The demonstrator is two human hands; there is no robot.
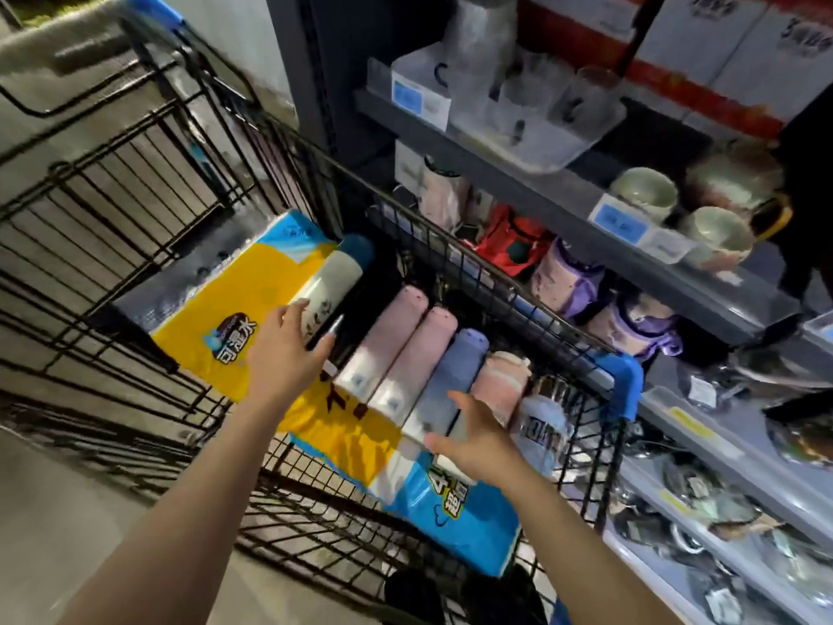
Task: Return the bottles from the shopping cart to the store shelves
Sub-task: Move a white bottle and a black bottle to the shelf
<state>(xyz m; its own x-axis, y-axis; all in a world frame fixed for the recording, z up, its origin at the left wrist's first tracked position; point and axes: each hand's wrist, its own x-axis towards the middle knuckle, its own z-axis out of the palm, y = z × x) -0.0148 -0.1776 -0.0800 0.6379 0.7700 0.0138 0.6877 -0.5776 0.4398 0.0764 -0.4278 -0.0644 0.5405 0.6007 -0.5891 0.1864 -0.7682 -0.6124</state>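
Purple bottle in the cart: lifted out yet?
No. The purple bottle lies in the cart beside two pink bottles, with the right hand open just over its near end.

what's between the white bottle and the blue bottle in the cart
Two pink bottles, lying side by side, fill the stretch between the white bottle and the blue bottle, as the head view shows.

Single head-worn wide-angle view, looking forward and steeply down from above, close over the black wire shopping cart (315, 182), tilted frame, store shelves (563, 205) running along the right side
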